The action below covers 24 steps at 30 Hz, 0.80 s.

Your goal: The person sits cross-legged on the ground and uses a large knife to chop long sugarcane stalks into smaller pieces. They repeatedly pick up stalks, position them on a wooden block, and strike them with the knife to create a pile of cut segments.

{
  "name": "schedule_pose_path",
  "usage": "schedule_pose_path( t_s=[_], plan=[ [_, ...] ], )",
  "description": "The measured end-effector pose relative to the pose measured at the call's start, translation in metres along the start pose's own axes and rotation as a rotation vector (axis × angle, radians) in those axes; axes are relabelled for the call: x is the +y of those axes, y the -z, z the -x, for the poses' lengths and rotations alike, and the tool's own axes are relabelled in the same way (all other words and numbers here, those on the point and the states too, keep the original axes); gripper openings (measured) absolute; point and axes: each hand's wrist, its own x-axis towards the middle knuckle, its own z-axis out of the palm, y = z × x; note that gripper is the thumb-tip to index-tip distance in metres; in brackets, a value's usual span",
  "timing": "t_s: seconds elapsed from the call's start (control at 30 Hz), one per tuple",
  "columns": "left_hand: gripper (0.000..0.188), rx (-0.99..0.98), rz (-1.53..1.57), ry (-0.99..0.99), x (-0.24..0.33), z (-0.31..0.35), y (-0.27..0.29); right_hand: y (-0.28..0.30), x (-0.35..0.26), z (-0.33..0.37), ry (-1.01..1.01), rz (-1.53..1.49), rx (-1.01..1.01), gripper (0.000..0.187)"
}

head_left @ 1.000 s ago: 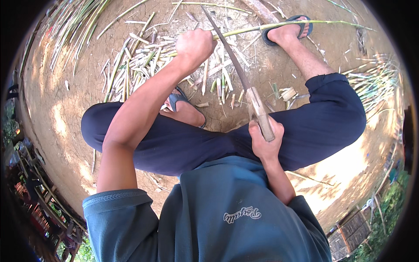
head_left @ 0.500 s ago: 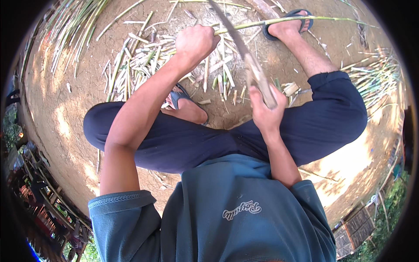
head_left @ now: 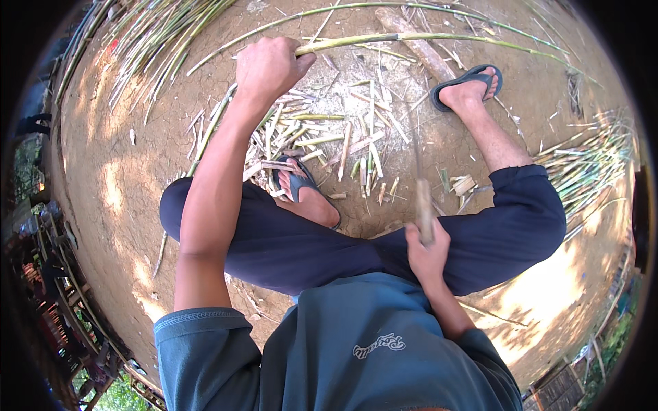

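My left hand (head_left: 273, 67) is closed round the near end of a long green stalk (head_left: 363, 39), which stretches off to the right past the log. In my right hand (head_left: 428, 257) is the wooden handle (head_left: 425, 209) of a long knife, held low near my right thigh. Its thin blade (head_left: 415, 140) is smeared by motion; it points away from me and stands apart from the stalk. Cut stalk pieces (head_left: 322, 130) lie heaped on the dirt between my feet.
A log (head_left: 425, 55) lies on the ground beyond the held stalk. Another long stalk (head_left: 301, 15) curves behind it. Bundles of stalks lie at the far left (head_left: 161, 48) and at the right (head_left: 582, 164). My sandalled feet (head_left: 469, 89) flank the pieces.
My right hand has drawn the knife back toward my body, off the stalk it crossed before. My left hand has shifted left with the stalk. The whole view has tilted a little.
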Motion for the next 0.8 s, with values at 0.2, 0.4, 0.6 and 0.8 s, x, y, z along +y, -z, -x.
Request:
schedule_pose_path(
  t_s=[0.2,0.4,0.6,0.8],
  plan=[
    [0.032,0.148,0.062,-0.033,0.02,0.034,0.037,-0.012,-0.087,-0.112,0.688,0.364,0.284,0.054],
    [0.03,0.186,0.068,0.02,0.035,0.055,0.047,-0.003,-0.159,-0.206,1.345,0.798,0.155,0.059],
    [0.025,0.285,0.189,0.039,0.045,0.065,0.055,-0.002,-0.152,-0.219,1.319,0.809,0.088,0.061],
    [0.018,0.285,0.419,0.109,0.056,0.074,0.039,0.004,-0.15,-0.21,1.397,0.786,0.215,0.062]
  ],
)
